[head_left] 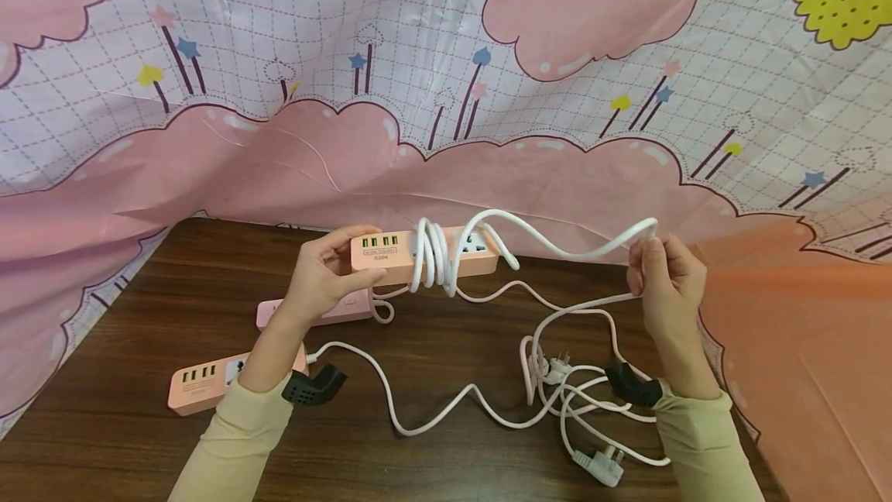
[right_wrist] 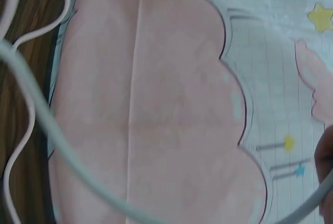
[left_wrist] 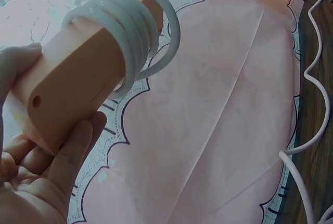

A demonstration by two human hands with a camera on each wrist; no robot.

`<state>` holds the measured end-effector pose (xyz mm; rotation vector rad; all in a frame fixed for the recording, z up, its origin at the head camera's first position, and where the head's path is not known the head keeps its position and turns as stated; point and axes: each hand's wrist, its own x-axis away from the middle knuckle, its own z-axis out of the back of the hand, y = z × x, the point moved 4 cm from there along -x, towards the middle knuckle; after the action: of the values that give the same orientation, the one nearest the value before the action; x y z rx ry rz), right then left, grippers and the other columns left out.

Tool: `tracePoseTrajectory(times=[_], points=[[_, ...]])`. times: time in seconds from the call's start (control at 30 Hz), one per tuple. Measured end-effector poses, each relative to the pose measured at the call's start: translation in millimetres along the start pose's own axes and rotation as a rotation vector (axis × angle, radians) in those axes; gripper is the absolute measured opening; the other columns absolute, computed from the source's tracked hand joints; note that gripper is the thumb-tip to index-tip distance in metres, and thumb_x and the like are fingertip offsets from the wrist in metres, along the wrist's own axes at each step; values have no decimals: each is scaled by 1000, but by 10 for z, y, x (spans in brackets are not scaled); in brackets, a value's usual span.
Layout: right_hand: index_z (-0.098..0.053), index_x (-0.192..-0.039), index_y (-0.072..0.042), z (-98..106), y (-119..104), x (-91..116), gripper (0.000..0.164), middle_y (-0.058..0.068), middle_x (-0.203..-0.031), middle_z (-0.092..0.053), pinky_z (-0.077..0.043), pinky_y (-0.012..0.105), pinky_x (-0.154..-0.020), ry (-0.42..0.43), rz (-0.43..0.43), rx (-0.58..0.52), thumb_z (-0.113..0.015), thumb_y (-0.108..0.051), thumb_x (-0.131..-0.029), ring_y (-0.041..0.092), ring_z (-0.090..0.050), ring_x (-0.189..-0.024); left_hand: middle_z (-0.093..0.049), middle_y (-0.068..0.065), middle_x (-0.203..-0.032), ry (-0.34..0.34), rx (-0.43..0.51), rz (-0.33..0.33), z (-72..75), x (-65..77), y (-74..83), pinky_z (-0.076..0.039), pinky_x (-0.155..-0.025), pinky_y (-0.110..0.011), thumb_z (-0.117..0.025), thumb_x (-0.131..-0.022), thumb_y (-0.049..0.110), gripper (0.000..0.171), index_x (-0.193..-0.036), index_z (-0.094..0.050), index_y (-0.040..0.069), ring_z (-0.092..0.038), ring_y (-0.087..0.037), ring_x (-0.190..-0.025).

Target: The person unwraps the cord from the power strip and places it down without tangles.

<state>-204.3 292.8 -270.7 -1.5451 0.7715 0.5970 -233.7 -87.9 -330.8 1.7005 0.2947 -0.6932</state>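
My left hand (head_left: 322, 273) grips one end of an orange power strip (head_left: 390, 269), holding it up over the table. Several turns of its white cord (head_left: 433, 254) wrap round the strip's middle, and they show as loose loops in the left wrist view too. At the right, my right hand (head_left: 665, 273) pinches the same cord between thumb and fingers. From there the cord arcs back to the strip on one side and runs down to the tangle on the table on the other. Only a sliver of the right hand (right_wrist: 327, 177) shows in the right wrist view.
A second orange power strip (head_left: 202, 386) and a pink power strip (head_left: 341, 310) lie at the left of the wooden table (head_left: 418, 378). Tangled cords with a grey-white plug (head_left: 599, 467) and another plug (head_left: 560, 370) lie at the right. A patterned cloth (head_left: 418, 130) hangs behind.
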Motion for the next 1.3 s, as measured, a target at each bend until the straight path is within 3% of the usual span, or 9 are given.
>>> tracePoseTrajectory(times=[0.23,0.47,0.6,0.7,0.8,0.93,1.1,1.3], points=[[-39,-65,15,298,-106,193,26,13,-65,-44,-19,20,-37,-88,45,-194,-35,18,-90,13,-30,-43,-67,0,-91,110,-27,14,151,-3,2,-52,-66,-20,-65,-67,-23,49,-114,-51,-20,-61,-10,-81],[-43,-66,17,561,-136,416,21,9,-59,-37,-20,21,-44,-237,69,-186,-36,24,-86,13,-33,-51,-67,-3,-91,145,-12,-19,253,-20,13,-52,-64,-20,-63,-67,-25,46,-112,-56,-17,-61,-11,-80],[-50,-74,18,736,-85,546,17,9,-62,-44,-23,24,-43,-292,-10,-77,-39,27,-84,14,-36,-52,-68,-3,-90,146,-1,-28,268,-28,41,-52,-65,-20,-62,-67,-26,46,-111,-59,-12,-61,-11,-80],[-59,-85,15,878,-25,638,22,7,-65,-52,-28,26,-43,-339,-106,100,-43,30,-80,13,-42,-53,-68,-3,-89,151,10,-24,271,-31,65,-52,-64,-19,-62,-67,-26,47,-110,-62,-8,-61,-11,-79],[-65,-94,6,981,52,736,35,2,-74,-61,-37,22,-46,-455,-191,290,-50,31,-75,7,-51,-59,-68,-4,-89,157,16,-14,271,-34,84,-52,-64,-19,-62,-67,-25,47,-110,-63,-6,-61,-11,-78],[-68,-94,-6,1028,166,882,41,0,-84,-65,-46,20,-53,-676,-269,422,-59,27,-73,2,-57,-69,-67,-4,-90,155,18,-10,265,-36,100,-52,-64,-20,-62,-68,-25,47,-110,-63,-6,-61,-11,-79],[-68,-89,-13,1011,276,1027,31,2,-77,-64,-48,22,-51,-796,-363,510,-65,15,-76,3,-58,-66,-67,-4,-90,154,18,-9,259,-35,104,-51,-64,-20,-62,-68,-24,47,-110,-63,-5,-60,-12,-79],[-65,-85,-11,897,377,1150,16,3,-68,-61,-44,23,-47,-944,-466,502,-67,5,-81,0,-53,-61,-67,-5,-89,151,36,-10,249,-47,117,-51,-65,-20,-62,-68,-24,47,-110,-64,-2,-60,-12,-79]])
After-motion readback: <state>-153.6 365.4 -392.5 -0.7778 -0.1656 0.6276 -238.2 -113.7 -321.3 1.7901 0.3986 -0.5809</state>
